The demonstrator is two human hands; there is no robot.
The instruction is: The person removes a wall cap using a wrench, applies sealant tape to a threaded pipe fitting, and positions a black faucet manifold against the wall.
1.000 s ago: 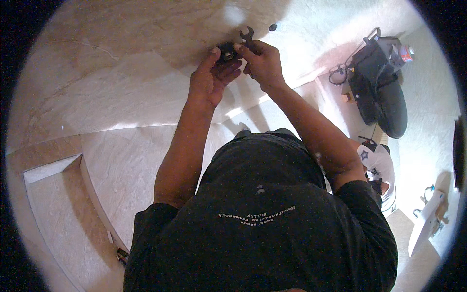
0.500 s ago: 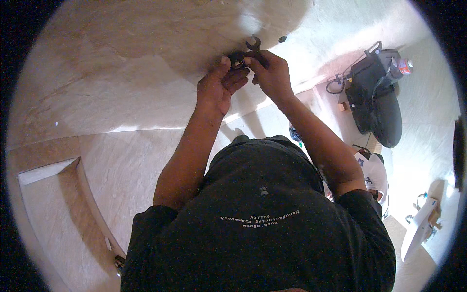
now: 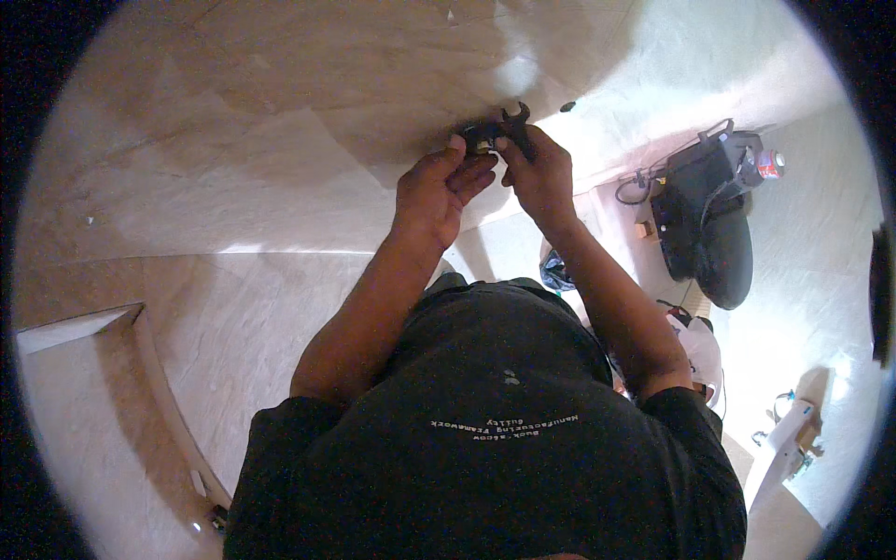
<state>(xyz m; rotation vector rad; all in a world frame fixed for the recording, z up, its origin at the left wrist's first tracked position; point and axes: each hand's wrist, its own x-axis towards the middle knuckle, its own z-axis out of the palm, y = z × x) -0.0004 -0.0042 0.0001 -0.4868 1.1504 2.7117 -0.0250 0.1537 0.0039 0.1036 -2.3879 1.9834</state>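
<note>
Across the shirt (image 3: 485, 499) runs pale lettering (image 3: 504, 426); the right hand (image 3: 542, 177) holds a wrench (image 3: 517, 125).

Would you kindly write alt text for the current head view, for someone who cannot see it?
A person's left hand touches a dark part by a marbled wall, while the right hand grips a wrench beside it. Below is a black shirt; at right, a bottle and a bulky black fixture.

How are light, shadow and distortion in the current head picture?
Head view: glare washes out the right-hand wall; head view: shadow obscures the small dark object between left hand and right hand; head view: fisheye distortion bends the niche.
</note>
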